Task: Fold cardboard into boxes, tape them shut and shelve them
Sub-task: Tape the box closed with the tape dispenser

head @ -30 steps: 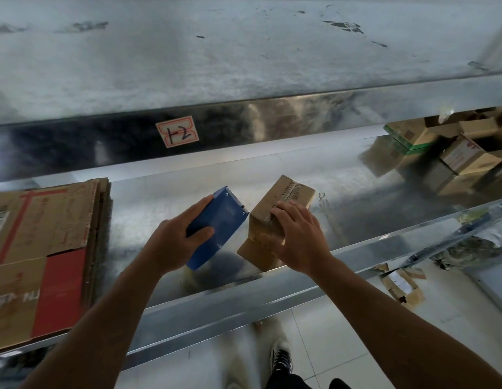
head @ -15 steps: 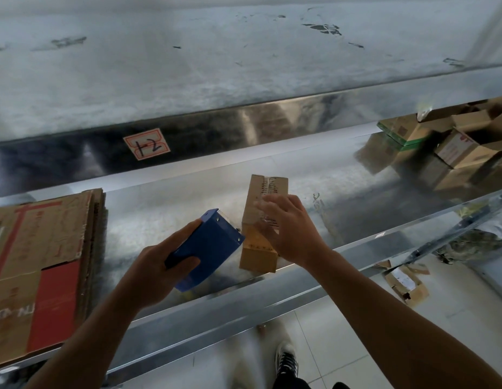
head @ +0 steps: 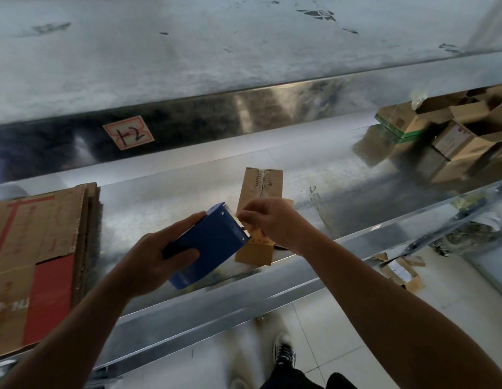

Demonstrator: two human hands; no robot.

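Head view: box (head: 262, 183) lies behind right hand (head: 275, 223) and dispenser (head: 210, 248)

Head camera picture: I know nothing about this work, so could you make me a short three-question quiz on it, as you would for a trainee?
1. Fill in: the blue tape dispenser is held in the ___ hand.
2. True or false: the right hand lies flat on the flattened cardboard stack.
3. The small cardboard box rests: A) on the metal shelf; B) on the floor; C) on the stack.

Key
1. The left hand.
2. False: the right hand is at the dispenser's toothed edge, apart from the stack.
3. A.
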